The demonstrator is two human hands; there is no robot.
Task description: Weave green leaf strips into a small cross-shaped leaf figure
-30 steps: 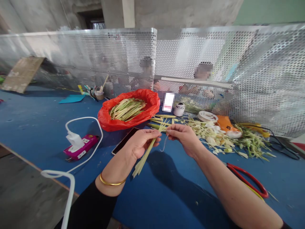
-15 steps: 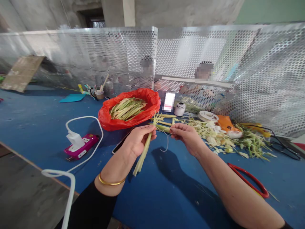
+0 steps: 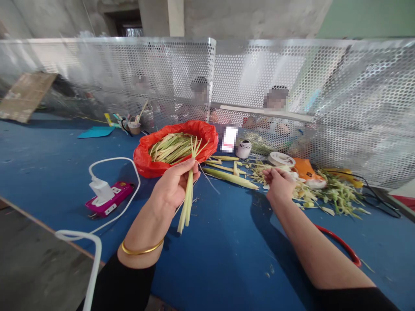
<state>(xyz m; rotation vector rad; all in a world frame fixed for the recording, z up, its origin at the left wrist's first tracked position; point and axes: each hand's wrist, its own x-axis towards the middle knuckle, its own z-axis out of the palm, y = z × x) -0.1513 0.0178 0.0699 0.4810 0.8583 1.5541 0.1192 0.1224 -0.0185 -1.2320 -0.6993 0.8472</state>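
Note:
My left hand (image 3: 173,185) is closed round a small bundle of pale green stalks (image 3: 187,203), held upright above the blue table (image 3: 227,250); their split tips fan out in front of the red bag (image 3: 207,134). A thin fibre trails from the bundle to the right. My right hand (image 3: 279,183) is out to the right, at the near edge of the heap of leaf scraps (image 3: 333,194). Its fingers are curled; I cannot make out what they hold. One longer stalk (image 3: 230,178) lies on the table between my hands.
The red bag holds several trimmed stalks. A pink power strip (image 3: 108,198) with a white charger and cable (image 3: 94,255) lies at left. A red-handled tool (image 3: 340,246) lies by my right forearm. A perforated metal screen (image 3: 259,82) closes the far side, with people behind it.
My hands have parted. The right hand moved right, away from the bundle, to the scrap heap. The left hand lifted the bundle up and back towards the red bag.

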